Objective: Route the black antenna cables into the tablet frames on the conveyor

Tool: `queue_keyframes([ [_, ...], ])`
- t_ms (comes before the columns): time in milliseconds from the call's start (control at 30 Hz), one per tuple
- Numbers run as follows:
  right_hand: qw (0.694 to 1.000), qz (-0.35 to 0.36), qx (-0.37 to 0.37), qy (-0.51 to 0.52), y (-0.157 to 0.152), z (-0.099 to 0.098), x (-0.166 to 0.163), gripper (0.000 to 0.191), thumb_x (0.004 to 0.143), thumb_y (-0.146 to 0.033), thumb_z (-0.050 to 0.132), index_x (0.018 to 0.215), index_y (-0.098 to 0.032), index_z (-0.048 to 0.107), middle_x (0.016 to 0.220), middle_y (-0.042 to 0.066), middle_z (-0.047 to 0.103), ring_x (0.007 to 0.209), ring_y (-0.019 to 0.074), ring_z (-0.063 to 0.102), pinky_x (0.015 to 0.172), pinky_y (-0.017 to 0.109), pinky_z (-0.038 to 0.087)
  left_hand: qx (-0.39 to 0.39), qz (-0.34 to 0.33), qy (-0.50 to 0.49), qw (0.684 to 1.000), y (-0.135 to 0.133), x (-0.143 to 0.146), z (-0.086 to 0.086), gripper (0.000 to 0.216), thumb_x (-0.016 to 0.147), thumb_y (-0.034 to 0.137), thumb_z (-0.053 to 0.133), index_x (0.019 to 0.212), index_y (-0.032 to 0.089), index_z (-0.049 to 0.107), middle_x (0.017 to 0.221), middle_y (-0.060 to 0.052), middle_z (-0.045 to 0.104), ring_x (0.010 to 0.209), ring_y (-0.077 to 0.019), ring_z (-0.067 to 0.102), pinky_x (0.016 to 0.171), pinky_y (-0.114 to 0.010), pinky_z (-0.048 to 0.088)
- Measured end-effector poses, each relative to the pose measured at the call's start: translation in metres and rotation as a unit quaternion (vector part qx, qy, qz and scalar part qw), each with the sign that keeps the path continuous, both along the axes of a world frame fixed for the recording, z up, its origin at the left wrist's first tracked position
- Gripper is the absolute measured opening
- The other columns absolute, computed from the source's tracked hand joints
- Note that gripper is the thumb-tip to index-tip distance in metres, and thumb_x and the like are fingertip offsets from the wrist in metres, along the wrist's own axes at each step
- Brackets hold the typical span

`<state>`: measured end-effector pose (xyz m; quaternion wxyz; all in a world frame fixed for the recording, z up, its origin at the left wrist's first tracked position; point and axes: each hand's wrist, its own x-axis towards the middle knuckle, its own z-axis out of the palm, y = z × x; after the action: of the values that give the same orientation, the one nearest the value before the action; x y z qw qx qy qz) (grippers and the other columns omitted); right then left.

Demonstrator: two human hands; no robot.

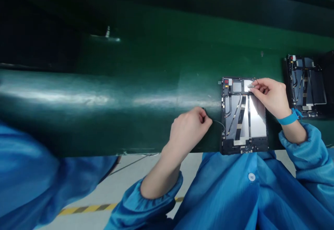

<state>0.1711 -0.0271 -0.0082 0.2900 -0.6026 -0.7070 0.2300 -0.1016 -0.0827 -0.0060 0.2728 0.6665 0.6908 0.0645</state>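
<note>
An opened tablet (257, 118), its flat cables and silvery inner plates exposed, lies at the front edge of the green bench. Left of it, my left hand (190, 125) is closed in a pinch. From those fingertips a thin pale cable (220, 123) curves to the tablet's left side. Over the tablet's upper right corner, my right hand (272, 96) pinches a small grey piece (251, 86) above a white square. Its exact kind is too small to tell. A blue band (287, 118) circles my right wrist.
A second opened tablet (305, 84) lies to the right, close to my right wrist. A small pale object (108, 32) is at the back left of the green bench (146, 63). At left, another person's blue sleeve (26, 174) reaches the bench edge.
</note>
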Motion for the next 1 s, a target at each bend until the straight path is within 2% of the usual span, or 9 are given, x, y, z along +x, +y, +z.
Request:
queue_keyframes([
  [33,1.0,0.008,0.007,-0.01,-0.001,0.001,0.0,0.01,0.085,-0.022,0.073,0.093,-0.021,0.078,0.084,0.002,0.076,0.07,0.016,0.065,0.074,0.033,0.057,0.005,0.01,-0.02,1.0,0.001,0.002,-0.002,0.004,0.082,0.027,0.059,0.08,0.023,0.058,0.061,0.001,0.064,0.056,-0.0204,0.06,0.056,-0.029,0.035],
  [133,0.999,0.021,0.022,-0.032,-0.003,0.005,0.002,0.011,0.085,-0.021,0.072,0.094,-0.021,0.078,0.085,0.002,0.076,0.07,0.0163,0.065,0.072,0.032,0.056,0.054,0.032,-0.121,0.991,0.013,0.013,-0.005,0.013,0.086,0.03,0.059,0.096,0.022,0.06,0.066,0.003,0.061,0.059,-0.0168,0.059,0.062,-0.028,0.041],
  [233,0.999,0.03,0.013,-0.038,-0.005,0.005,0.006,0.012,0.086,-0.022,0.07,0.095,-0.021,0.078,0.081,0.001,0.074,0.067,0.0161,0.064,0.07,0.031,0.056,0.067,0.014,-0.216,0.974,0.033,0.023,-0.006,0.01,0.087,0.026,0.058,0.095,0.021,0.06,0.071,0.003,0.061,0.061,-0.0133,0.057,0.065,-0.027,0.043],
  [400,0.998,0.048,0.013,-0.032,-0.009,0.0,0.01,0.014,0.086,-0.023,0.069,0.097,-0.022,0.078,0.082,0.001,0.075,0.071,0.0174,0.065,0.074,0.033,0.056,-0.008,-0.023,-0.301,0.953,0.063,0.026,-0.012,0.007,0.081,0.021,0.063,0.087,0.018,0.062,0.072,0.001,0.062,0.061,-0.0115,0.055,0.061,-0.025,0.042],
  [533,0.998,0.052,0.024,-0.03,-0.01,-0.004,0.012,0.015,0.087,-0.021,0.067,0.096,-0.023,0.078,0.082,0.002,0.075,0.075,0.0194,0.066,0.076,0.036,0.056,-0.08,-0.033,-0.378,0.922,0.074,0.019,-0.016,0.009,0.079,0.022,0.068,0.085,0.017,0.063,0.069,0.002,0.059,0.061,-0.011,0.055,0.059,-0.024,0.044],
  [733,0.996,0.074,0.033,-0.022,-0.012,-0.005,0.017,0.015,0.09,-0.024,0.066,0.098,-0.023,0.078,0.082,0.003,0.075,0.076,0.0204,0.065,0.074,0.037,0.056,-0.121,-0.038,-0.398,0.909,0.08,0.014,-0.013,0.014,0.076,0.021,0.074,0.084,0.017,0.064,0.068,0.001,0.06,0.061,-0.0108,0.055,0.062,-0.025,0.048],
  [1000,0.993,0.094,0.04,-0.055,-0.014,-0.002,0.022,0.015,0.096,-0.029,0.065,0.098,-0.025,0.079,0.085,0.004,0.077,0.085,0.0238,0.068,0.078,0.04,0.054,-0.116,0.04,-0.398,0.909,0.073,0.022,-0.017,0.015,0.073,0.014,0.073,0.079,0.018,0.06,0.063,0.004,0.056,0.054,-0.0095,0.052,0.058,-0.023,0.045],
])
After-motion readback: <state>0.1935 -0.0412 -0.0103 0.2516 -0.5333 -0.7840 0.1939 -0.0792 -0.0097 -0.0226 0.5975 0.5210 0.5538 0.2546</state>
